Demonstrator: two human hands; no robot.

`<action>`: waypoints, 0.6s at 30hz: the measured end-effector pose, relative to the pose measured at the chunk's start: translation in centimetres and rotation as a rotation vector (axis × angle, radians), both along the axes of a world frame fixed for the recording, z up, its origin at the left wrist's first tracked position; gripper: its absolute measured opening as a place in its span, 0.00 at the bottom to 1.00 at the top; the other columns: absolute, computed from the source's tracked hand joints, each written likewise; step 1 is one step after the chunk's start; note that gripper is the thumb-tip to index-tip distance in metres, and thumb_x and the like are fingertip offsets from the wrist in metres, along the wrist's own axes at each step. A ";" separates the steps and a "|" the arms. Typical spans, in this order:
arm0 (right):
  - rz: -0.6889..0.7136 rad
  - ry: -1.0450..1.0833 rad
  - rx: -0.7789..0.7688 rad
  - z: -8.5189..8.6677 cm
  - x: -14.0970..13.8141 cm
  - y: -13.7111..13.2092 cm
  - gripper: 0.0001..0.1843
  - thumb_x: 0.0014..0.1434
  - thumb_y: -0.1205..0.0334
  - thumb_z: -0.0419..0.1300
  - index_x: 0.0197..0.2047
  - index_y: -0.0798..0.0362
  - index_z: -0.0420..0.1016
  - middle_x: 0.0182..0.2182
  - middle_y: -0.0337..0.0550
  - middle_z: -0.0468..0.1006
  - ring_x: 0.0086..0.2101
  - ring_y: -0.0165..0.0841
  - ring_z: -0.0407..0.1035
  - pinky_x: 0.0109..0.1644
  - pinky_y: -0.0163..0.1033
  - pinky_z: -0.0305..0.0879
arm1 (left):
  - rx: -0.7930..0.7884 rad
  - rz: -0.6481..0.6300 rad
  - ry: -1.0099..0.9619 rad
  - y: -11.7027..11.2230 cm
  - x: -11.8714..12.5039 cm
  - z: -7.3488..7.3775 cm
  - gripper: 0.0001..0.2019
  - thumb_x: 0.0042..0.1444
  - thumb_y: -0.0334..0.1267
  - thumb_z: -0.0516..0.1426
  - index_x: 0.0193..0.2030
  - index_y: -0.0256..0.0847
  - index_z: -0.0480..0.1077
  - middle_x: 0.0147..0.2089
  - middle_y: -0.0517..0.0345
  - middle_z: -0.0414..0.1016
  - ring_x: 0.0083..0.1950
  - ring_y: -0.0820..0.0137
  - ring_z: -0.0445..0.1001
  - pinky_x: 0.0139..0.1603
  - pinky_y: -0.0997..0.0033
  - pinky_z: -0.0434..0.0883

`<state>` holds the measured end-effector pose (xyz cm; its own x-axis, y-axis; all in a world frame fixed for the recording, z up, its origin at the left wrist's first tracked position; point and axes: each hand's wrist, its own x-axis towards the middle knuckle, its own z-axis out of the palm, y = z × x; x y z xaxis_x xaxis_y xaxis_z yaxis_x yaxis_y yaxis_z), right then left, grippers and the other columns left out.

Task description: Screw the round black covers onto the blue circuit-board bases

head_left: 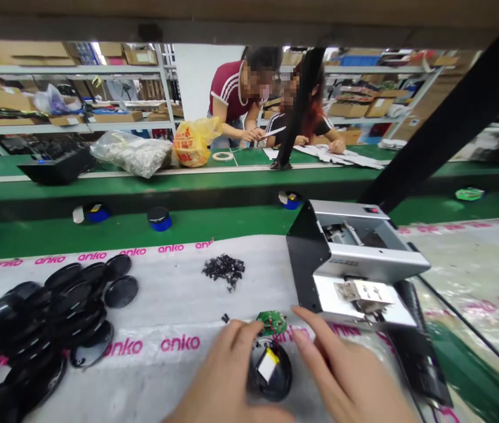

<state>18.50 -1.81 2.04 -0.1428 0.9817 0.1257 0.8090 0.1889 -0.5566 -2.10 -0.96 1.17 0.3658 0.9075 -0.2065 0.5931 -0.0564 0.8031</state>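
A black round plastic cover (281, 385) lies in front of me with its hollow side up. In it sits a small silver battery (267, 365) with a yellow end. At the cover's far edge is a green circuit board (272, 322), joined by thin red wires. My left hand (223, 376) curls around the cover's left side, its fingertips at the left edge of the board and its thumb low by the near rim. To the right, my right hand (346, 370) is apart from the cover, fingers spread and holding nothing.
A pile of black round covers (73, 299) lies left; small black parts (224, 269) are heaped ahead. A silver and black machine (364, 258) stands right, with a black tool (425, 358) beside it. Blue-and-black round units (160, 218) sit on the green belt (227, 220). Two people are opposite.
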 end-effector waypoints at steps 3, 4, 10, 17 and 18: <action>0.004 -0.195 -0.014 0.5 -2.9 1.7 0.23 0.69 0.52 0.43 0.55 0.51 0.73 0.17 0.39 0.77 0.17 0.40 0.72 0.19 0.38 0.56 | 0.171 0.154 0.102 2.0 -2.1 0.6 0.10 0.64 0.34 0.54 0.47 0.39 0.75 0.44 0.52 0.77 0.44 0.64 0.77 0.49 0.64 0.73; 0.020 -0.261 -0.009 0.7 -3.5 2.2 0.22 0.68 0.55 0.44 0.55 0.50 0.73 0.16 0.39 0.75 0.17 0.40 0.71 0.20 0.38 0.52 | 0.230 0.178 0.187 3.0 -2.6 0.7 0.12 0.65 0.31 0.51 0.44 0.38 0.76 0.42 0.52 0.78 0.43 0.65 0.77 0.48 0.65 0.73; 0.050 -0.474 -0.051 2.5 -5.8 3.9 0.15 0.63 0.66 0.48 0.39 0.50 0.77 0.21 0.46 0.78 0.23 0.43 0.75 0.25 0.39 0.37 | 0.304 0.189 0.327 6.9 -2.4 -0.7 0.10 0.63 0.30 0.54 0.42 0.33 0.78 0.44 0.42 0.77 0.47 0.53 0.76 0.51 0.55 0.70; 0.061 -0.419 -0.090 2.5 -6.4 4.3 0.16 0.63 0.52 0.55 0.28 0.51 0.70 0.25 0.44 0.77 0.27 0.42 0.73 0.27 0.39 0.45 | 0.327 0.156 0.257 6.3 -2.4 -1.5 0.10 0.62 0.28 0.54 0.42 0.33 0.77 0.44 0.45 0.76 0.46 0.56 0.75 0.50 0.57 0.69; 0.059 -0.406 -0.090 2.6 -6.4 4.2 0.16 0.62 0.50 0.57 0.29 0.52 0.70 0.27 0.45 0.78 0.28 0.42 0.73 0.28 0.39 0.48 | 0.327 0.169 0.240 6.3 -2.4 -1.6 0.09 0.62 0.29 0.55 0.43 0.32 0.77 0.44 0.44 0.75 0.46 0.54 0.75 0.50 0.56 0.69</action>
<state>12.08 2.43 4.61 -0.2196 0.9748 -0.0385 0.9552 0.2068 -0.2115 -4.55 5.37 -0.42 0.1832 0.9822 0.0409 0.7833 -0.1710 0.5976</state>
